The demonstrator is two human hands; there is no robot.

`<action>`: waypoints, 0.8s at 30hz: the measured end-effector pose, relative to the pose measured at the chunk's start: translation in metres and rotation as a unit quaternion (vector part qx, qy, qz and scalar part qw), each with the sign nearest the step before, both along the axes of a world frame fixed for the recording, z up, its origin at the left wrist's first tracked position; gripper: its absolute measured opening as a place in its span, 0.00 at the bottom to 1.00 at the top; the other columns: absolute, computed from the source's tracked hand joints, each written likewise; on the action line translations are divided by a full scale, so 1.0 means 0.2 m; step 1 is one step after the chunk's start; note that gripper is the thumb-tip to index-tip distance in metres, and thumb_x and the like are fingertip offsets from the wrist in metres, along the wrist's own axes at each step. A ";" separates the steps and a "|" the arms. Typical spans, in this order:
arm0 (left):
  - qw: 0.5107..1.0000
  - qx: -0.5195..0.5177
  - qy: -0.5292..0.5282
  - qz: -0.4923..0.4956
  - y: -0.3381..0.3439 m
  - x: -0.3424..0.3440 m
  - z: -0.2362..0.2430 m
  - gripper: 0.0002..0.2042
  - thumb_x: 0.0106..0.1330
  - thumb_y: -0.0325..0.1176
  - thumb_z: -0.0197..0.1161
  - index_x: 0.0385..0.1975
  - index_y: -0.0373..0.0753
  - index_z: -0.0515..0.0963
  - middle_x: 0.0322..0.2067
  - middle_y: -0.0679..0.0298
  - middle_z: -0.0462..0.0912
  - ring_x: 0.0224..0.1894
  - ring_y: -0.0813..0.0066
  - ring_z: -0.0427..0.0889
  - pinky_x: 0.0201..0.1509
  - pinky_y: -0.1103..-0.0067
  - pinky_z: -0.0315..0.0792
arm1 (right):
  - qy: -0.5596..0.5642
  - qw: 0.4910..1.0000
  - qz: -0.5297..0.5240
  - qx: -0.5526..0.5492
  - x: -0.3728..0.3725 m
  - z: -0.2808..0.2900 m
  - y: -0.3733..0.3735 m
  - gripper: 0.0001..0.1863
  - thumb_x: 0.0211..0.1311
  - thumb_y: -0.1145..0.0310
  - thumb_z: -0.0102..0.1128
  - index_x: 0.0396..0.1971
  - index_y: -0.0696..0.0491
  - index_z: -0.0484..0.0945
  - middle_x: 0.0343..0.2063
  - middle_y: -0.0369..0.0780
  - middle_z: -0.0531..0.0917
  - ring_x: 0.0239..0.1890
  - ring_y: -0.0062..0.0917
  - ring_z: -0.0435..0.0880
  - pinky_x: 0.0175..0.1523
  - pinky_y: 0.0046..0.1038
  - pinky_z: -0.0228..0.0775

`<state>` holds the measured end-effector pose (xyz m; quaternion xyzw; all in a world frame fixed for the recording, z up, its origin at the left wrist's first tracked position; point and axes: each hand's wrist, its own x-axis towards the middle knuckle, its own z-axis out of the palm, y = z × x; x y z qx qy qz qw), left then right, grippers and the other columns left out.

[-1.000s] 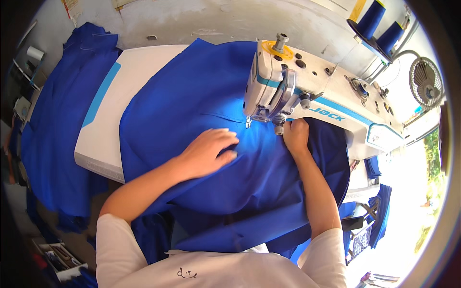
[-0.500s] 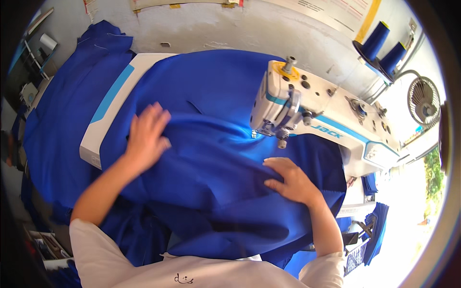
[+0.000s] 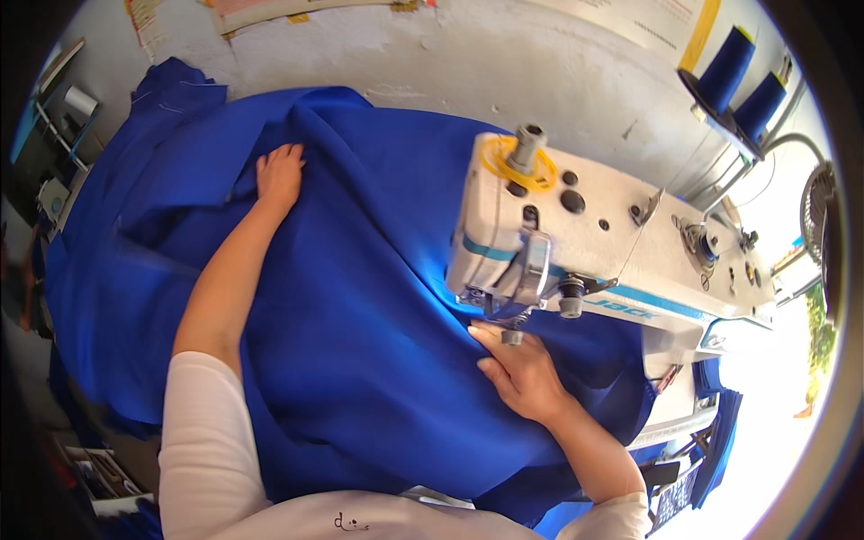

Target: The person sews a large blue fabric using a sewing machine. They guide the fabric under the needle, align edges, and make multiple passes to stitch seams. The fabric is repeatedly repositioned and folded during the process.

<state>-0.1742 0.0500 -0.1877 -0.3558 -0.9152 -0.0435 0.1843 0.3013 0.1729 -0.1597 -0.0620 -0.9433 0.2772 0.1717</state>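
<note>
A large piece of royal blue cloth [image 3: 360,369] is spread in folds across the table under a white sewing machine [image 3: 594,234] with a light blue stripe. My left hand [image 3: 279,175] lies on the cloth toward the back left, fingers slightly bent, beside a raised fold. My right hand [image 3: 517,373] rests open on the cloth just below the needle end of the machine, thumb out and forefinger stretched toward it. The needle and presser foot are mostly hidden by the machine head.
Two navy thread cones [image 3: 724,70] stand on a rack at upper right, beside a small fan [image 3: 814,211]. A wall [image 3: 396,54] with papers rises behind the table. Stacked blue pieces [image 3: 720,436] sit at right, and a box [image 3: 108,477] of items at lower left.
My left hand has moved far up and back, and the cloth now covers the machine's left extension in new folds. My right hand has shifted from under the arm toward me.
</note>
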 end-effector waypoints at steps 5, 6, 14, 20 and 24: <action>0.927 0.181 -0.142 -0.297 0.33 0.40 0.03 0.17 0.58 0.23 0.59 0.50 0.34 0.77 0.51 0.52 0.78 0.53 0.50 0.76 0.59 0.68 0.71 | 0.044 0.995 -0.075 0.058 -0.02 -0.06 0.01 0.17 0.54 0.76 0.61 0.46 0.57 0.77 0.44 0.45 0.81 0.46 0.39 0.79 0.49 0.37 0.70; 0.911 0.169 -0.225 -0.302 0.29 0.63 0.20 0.13 0.61 0.25 0.59 0.45 0.34 0.79 0.47 0.52 0.80 0.50 0.54 0.79 0.56 0.71 0.72 | 0.071 0.990 -0.089 0.083 -0.03 -0.07 0.02 0.18 0.53 0.76 0.62 0.46 0.58 0.77 0.44 0.45 0.81 0.46 0.39 0.79 0.50 0.37 0.70; 0.832 -0.072 -0.389 -0.388 -0.23 1.36 0.39 0.11 0.65 0.39 0.63 0.41 0.40 0.80 0.35 0.56 0.85 0.36 0.56 0.84 0.40 0.69 0.77 | 0.104 0.972 -0.115 0.174 -0.19 -0.13 0.13 0.07 0.55 0.70 0.56 0.23 0.57 0.78 0.28 0.47 0.81 0.41 0.39 0.79 0.49 0.39 0.68; 0.622 -0.407 -0.548 -0.385 -0.67 1.73 0.29 0.11 0.69 0.40 0.55 0.35 0.43 0.82 0.30 0.55 0.84 0.34 0.55 0.83 0.39 0.63 0.76 | 0.082 0.964 -0.191 0.167 -0.31 -0.19 0.19 0.10 0.45 0.70 0.55 0.12 0.57 0.81 0.23 0.50 0.83 0.33 0.42 0.82 0.45 0.40 0.71; 0.661 -0.466 -0.562 -0.172 -1.52 1.57 -0.14 0.12 0.65 0.43 0.62 0.35 0.44 0.86 0.34 0.57 0.86 0.37 0.58 0.85 0.41 0.67 0.76 | 0.151 0.955 -0.200 0.158 -0.36 -0.20 0.29 0.14 0.42 0.74 0.57 0.33 0.55 0.83 0.35 0.48 0.84 0.38 0.47 0.81 0.46 0.43 0.71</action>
